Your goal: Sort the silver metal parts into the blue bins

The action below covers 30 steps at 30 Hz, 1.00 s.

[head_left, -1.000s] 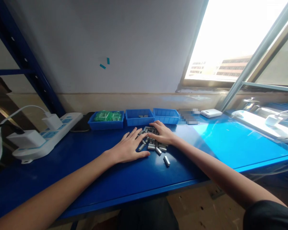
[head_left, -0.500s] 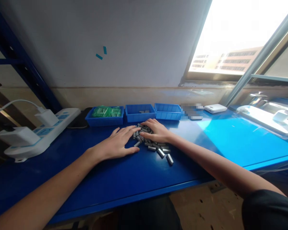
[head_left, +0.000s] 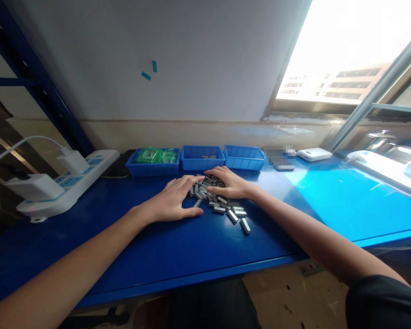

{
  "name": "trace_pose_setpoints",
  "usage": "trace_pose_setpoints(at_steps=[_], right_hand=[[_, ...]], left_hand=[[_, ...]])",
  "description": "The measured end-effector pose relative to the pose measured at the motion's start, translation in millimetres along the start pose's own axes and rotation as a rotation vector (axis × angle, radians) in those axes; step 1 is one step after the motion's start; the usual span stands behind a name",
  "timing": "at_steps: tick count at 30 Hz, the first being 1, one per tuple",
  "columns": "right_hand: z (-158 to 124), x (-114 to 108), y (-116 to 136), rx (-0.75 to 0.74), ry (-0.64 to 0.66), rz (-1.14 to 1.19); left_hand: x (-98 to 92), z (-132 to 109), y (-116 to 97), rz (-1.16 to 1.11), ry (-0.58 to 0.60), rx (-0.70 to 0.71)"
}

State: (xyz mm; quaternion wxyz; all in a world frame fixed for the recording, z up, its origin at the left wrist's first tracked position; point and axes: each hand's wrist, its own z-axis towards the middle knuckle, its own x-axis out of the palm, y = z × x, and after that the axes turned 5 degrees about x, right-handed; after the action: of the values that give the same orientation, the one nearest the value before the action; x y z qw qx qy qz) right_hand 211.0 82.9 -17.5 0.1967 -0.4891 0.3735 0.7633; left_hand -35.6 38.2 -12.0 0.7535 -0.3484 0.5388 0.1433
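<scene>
Metal bits (head_left: pixel 222 208) lie in a loose heap on the table (head_left: pixel 178 256), near the bins (head_left: pixel 202 163). The left hand (head_left: pixel 173 203) and right hand (head_left: pixel 228 183) rest flat on them, fingers spread, pinching nothing. They are likely small, hard and slippery, so pinch one by its long sides.

Small metal blocks (head_left: pixel 222 205) (grey) heaped.

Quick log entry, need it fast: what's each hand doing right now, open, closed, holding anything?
Left hand: open, flat beside the pile of small metal blocks, holding nothing.
Right hand: open, palm down on the pile.
</scene>
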Motion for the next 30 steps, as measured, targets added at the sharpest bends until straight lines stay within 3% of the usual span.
trace_pose_setpoints(at_steps=[6, 9, 11, 13, 17, 20, 26, 30], right_hand=[[6.6, 0.5, 17.6, -0.135, -0.004, -0.047], [15.3, -9.1, 21.3, -0.083, -0.209, -0.175], [24.2, -12.4, 19.2, 0.028, -0.398, -0.268], [32.4, -11.0, 12.3, 0.136, -0.485, -0.355], [36.5, -1.9, -7.9, 0.198, -0.387, -0.477], [32.1, -1.7, -17.2, 0.166, -0.341, -0.45], [26.8, -9.6, -19.1, 0.045, -0.322, -0.39], [25.5, -5.9, -18.8, 0.066, -0.341, -0.376]], left_hand=[[-4.3, -0.9, -2.1, -0.083, -0.031, 0.013], [-5.0, -0.6, 5.6, -0.105, -0.086, -0.026], [-4.3, 1.0, 12.0, -0.089, -0.158, -0.061], [-3.8, 3.2, 17.6, -0.026, -0.256, -0.089], [-6.0, 6.0, 25.5, 0.153, -0.479, -0.109], [-8.6, 5.7, 29.4, 0.243, -0.567, -0.114], [-12.1, 8.5, 27.7, 0.38, -0.466, -0.185], [-12.8, 14.4, 23.3, 0.426, -0.375, -0.248]])
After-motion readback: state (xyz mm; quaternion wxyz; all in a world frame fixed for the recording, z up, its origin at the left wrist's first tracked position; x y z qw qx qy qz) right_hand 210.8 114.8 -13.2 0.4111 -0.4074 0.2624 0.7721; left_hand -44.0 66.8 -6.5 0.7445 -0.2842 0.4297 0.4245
